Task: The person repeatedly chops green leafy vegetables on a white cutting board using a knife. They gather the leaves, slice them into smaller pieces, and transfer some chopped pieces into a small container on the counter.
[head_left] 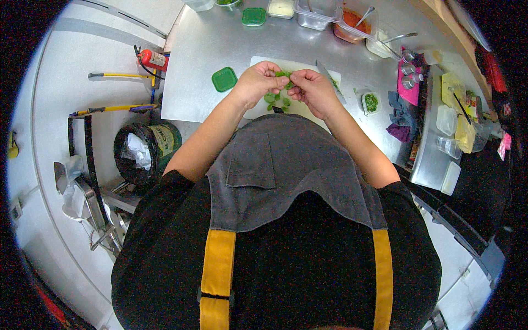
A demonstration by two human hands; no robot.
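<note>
Both my hands meet above a white cutting board [259, 61] on the steel counter. My left hand [263, 82] and my right hand [313, 91] pinch green herb leaves [284, 74] between thumbs and fingers. More loose green leaves [277, 102] lie on the board just below my hands. A knife [324, 71] rests on the board's right side, blade slanting toward me, with green bits beside it. Left of the board sits a green square lid [224, 80]. A small clear container of chopped greens [371, 102] stands to the right.
Along the steel counter's [190, 66] far edge are another green lid [253, 16], a red sauce tub [352, 27] and other tubs with spoons. A pink tray of metal shakers [410, 77] and dark cloths [400, 113] lie right. A bin [148, 148] stands left.
</note>
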